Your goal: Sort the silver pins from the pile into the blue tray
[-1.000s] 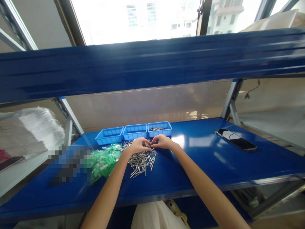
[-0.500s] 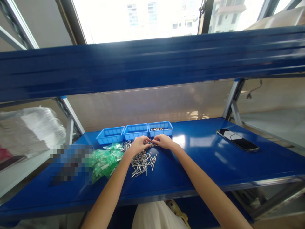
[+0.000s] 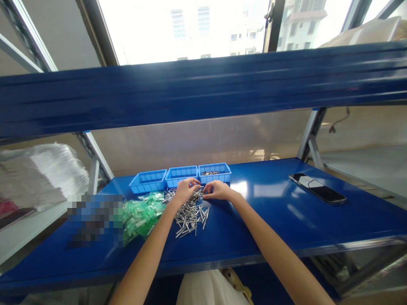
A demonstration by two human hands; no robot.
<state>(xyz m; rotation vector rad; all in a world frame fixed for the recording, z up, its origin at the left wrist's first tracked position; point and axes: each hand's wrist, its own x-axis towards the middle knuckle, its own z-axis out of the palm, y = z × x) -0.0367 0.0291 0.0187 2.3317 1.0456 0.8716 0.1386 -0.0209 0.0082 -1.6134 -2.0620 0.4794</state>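
Observation:
A loose pile of thin silver metal pins [image 3: 188,218] lies on the blue tabletop. My left hand [image 3: 185,190] is over the back of the pile, thumb and fingers bent together; whatever they grip is too small to make out. Just right of it, my right hand [image 3: 218,190] rests low by the pile's edge, its fingers curled towards the thumb, and I cannot make out what is in them. Behind the hands, a blue bin [image 3: 215,173] holds some similar pins. Left of the pile sits a heap of green-tinted plastic bags [image 3: 143,214].
Two more blue bins, a middle one [image 3: 181,175] and a left one [image 3: 148,181], stand in the same row. A phone [image 3: 317,188] lies at the right of the table [image 3: 273,220]. Overhead, a blue shelf beam [image 3: 203,91] spans the view. The far left is pixelated.
My hands have drawn slightly apart, and more of the pile shows between them. The view has tilted up a little. Bins, bags and phone stay in place.

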